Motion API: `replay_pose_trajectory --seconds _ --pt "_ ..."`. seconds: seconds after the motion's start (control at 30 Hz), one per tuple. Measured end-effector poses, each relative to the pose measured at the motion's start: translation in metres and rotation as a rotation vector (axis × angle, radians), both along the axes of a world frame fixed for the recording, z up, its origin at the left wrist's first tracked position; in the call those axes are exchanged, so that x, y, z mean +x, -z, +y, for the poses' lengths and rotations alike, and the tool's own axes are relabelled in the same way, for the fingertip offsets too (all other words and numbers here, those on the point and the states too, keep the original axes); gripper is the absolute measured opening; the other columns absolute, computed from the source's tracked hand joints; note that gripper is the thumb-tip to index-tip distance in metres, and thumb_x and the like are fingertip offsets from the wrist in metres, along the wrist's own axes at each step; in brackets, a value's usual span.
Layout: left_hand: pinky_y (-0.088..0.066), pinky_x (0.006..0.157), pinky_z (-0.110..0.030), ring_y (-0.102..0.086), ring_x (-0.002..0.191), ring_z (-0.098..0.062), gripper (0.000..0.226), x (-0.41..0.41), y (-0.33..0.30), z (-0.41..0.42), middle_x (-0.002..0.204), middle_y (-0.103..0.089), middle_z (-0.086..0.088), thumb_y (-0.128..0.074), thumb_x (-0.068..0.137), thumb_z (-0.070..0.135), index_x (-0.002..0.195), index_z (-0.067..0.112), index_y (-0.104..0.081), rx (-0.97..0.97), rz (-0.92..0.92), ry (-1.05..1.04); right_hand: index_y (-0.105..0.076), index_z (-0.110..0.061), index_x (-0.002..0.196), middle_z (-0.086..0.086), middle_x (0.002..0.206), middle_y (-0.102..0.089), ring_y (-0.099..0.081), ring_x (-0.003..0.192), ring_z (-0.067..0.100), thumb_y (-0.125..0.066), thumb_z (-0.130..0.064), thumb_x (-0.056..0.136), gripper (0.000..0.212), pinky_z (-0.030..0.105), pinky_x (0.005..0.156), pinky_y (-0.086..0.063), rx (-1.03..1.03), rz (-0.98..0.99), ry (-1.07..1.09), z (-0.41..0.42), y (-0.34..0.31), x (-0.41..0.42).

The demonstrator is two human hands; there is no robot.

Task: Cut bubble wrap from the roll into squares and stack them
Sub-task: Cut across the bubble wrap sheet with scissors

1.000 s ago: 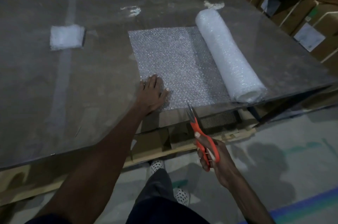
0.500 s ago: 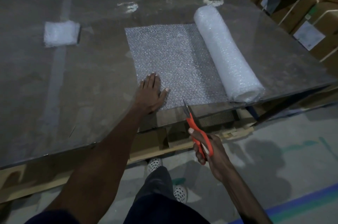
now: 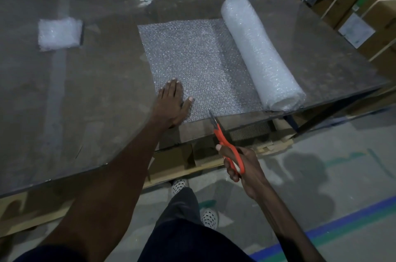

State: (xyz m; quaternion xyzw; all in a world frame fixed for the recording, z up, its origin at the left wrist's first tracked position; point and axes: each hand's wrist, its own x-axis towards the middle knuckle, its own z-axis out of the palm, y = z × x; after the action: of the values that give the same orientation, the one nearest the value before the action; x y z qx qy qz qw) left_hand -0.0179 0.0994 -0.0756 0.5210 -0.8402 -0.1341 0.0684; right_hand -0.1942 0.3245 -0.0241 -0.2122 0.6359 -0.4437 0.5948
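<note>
A roll of bubble wrap [image 3: 260,51] lies on the right side of the glass-topped table [image 3: 90,94]. An unrolled sheet [image 3: 192,62] spreads from it to the left. My left hand [image 3: 173,105] presses flat on the sheet's near left corner, fingers apart. My right hand [image 3: 240,167] grips orange-handled scissors [image 3: 225,141] below the table's front edge. Their blade tips touch the sheet's near edge, right of my left thumb. A small stack of cut squares [image 3: 60,33] rests at the far left.
Cardboard boxes [image 3: 364,4] with white labels stand beyond the table's right edge. Wooden framing [image 3: 246,146] shows under the glass at the front. My legs and spotted shoes [image 3: 209,217] are on the concrete floor, which has blue and green tape lines.
My right hand has brought the scissors up and forward, so the blade tips now reach the sheet's near edge. My left hand stays pressed on the sheet.
</note>
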Motion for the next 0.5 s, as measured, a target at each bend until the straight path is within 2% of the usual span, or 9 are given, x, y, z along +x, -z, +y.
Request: replay_pose_trajectory --seconds 0.07,0.27,0.43,0.5 --pt "-0.002 0.124 -0.047 0.0 0.154 -0.029 0.083 0.0 0.0 0.0 0.167 -0.001 -0.014 -0.012 0.099 0.064 0.159 0.006 -0.007 0.006 -0.008 0.001 -0.065 0.012 0.109 0.005 0.057 -0.051 -0.039 0.041 0.013 -0.081 -0.027 0.084 0.049 0.022 0.038 -0.028 -0.002 0.002 0.011 -0.001 0.0 0.0" --pt "-0.002 0.124 -0.046 0.0 0.154 -0.029 0.078 0.0 -0.001 0.0 0.167 0.0 -0.014 -0.018 0.103 0.059 0.159 0.006 -0.007 0.004 -0.016 -0.005 -0.067 0.002 0.104 0.004 0.056 -0.049 -0.038 0.04 0.011 -0.083 -0.024 0.083 0.038 0.02 0.035 -0.029 -0.011 0.006 0.016 0.0 0.004 0.001" --pt "-0.001 0.125 -0.046 0.001 0.154 -0.029 0.078 -0.001 -0.003 0.001 0.167 0.0 -0.014 -0.018 0.103 0.059 0.159 0.006 -0.005 0.002 -0.022 -0.004 -0.068 0.009 0.106 0.005 0.056 -0.05 -0.038 0.039 0.011 -0.085 -0.031 0.08 0.05 0.019 0.036 -0.028 0.012 0.007 0.053 -0.006 0.002 0.003" --pt "0.0 0.125 -0.045 0.002 0.154 -0.028 0.078 -0.001 -0.004 0.002 0.167 0.002 -0.014 -0.017 0.104 0.059 0.159 0.006 -0.004 0.007 -0.027 -0.008 -0.069 0.003 0.1 0.005 0.055 -0.051 -0.039 0.039 0.011 -0.085 -0.033 0.08 0.044 0.019 0.036 -0.028 0.022 0.015 0.06 -0.011 0.0 0.004"
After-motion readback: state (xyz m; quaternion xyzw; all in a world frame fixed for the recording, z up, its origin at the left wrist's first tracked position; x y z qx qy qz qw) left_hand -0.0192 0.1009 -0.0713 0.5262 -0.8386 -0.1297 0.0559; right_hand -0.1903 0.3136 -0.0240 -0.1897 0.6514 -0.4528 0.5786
